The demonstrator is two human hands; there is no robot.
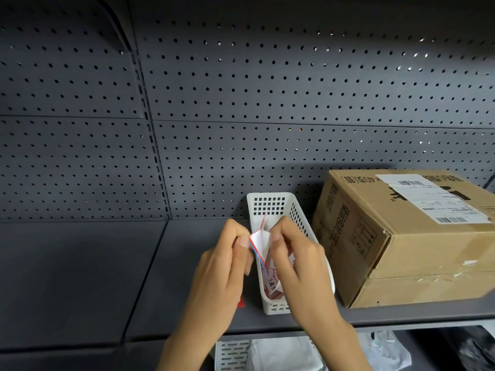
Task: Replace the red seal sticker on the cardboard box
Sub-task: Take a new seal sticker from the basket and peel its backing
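Below the shelf's [80, 277] front edge, a lower level holds a slotted white tray [231, 354] and clear plastic bags [385, 349]. Above the front edge, both hands meet over the near half of a white basket [270, 203]. The left hand [222, 269] pinches a sticker sheet [258, 243] between thumb and fingers at its left edge; the sheet is white with red and blue edging and is curled. The right hand [300, 266] has its fingers pressed together on the sheet's right side, pinching it too. A red scrap [240, 303] lies on the shelf just left of the basket, partly hidden by the left hand. Inside the basket, more red-and-white stickers [273, 283] lie loose. The basket stands lengthwise, running from the front edge toward the back. Just right of it, near the shelf's right end, sits the box [401, 250], closed, with a white shipping label [431, 199] on its top; no red seal can be made out on it. Behind everything rises the dark pegboard [241, 89].
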